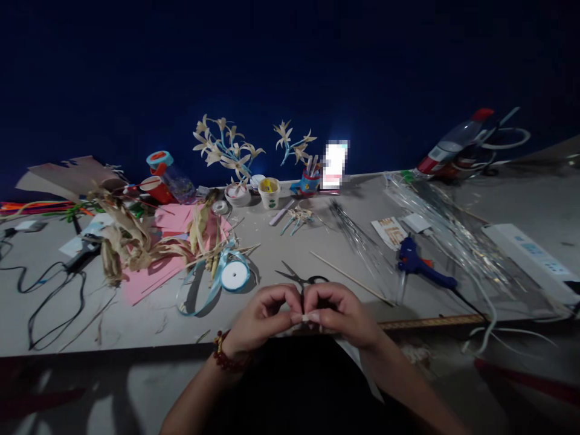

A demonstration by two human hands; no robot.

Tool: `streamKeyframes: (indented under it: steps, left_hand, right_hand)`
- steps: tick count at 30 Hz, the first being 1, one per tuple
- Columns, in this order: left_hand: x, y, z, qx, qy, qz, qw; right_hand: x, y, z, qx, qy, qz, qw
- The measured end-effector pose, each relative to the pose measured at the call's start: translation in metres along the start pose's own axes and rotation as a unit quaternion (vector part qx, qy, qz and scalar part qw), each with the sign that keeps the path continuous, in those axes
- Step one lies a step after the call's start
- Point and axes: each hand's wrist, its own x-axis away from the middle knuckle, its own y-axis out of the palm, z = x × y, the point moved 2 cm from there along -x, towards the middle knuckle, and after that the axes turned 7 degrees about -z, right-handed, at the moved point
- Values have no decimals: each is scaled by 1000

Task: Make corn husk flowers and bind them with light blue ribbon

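Close to the table's front edge, my left hand and my right hand meet, thumbs nearly touching. Both are closed in a pinch on one small pale piece, mostly covered by the fingertips, so its kind is unclear. A beaded bracelet circles my left wrist. Just beyond the fingers lie open scissors with dark handles. A thin stick slants across the table to their right. A spool of light blue ribbon rests left of my hands.
Dried corn husks lie over pink paper at left. Husk flowers stand behind, by small cups and a bright phone. At right are a blue glue gun, wires, a power strip and a bottle.
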Motion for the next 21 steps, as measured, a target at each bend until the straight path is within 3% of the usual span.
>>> streamKeyframes:
  steps: [3, 6, 9, 15, 17, 21]
  left_hand:
    - [0, 3, -6, 81, 20, 4, 996]
    - [1, 3, -12, 129, 52, 24, 990]
    - [1, 2, -14, 121, 49, 38, 991]
    - [3, 0, -13, 81, 32, 43, 995]
    - [3, 0, -14, 90, 42, 35, 994]
    - [3, 0, -15, 134, 83, 27, 987]
  right_hand:
    - [1, 2, 9, -164, 28, -8, 986]
    - [3, 1, 12, -266, 2, 8, 964]
    - [5, -1, 10, -225, -2, 34, 974]
    - [4, 5, 10, -81, 25, 19, 996]
    - [2, 5, 12, -109, 25, 14, 994]
    - [-1, 0, 14, -263, 1, 29, 964]
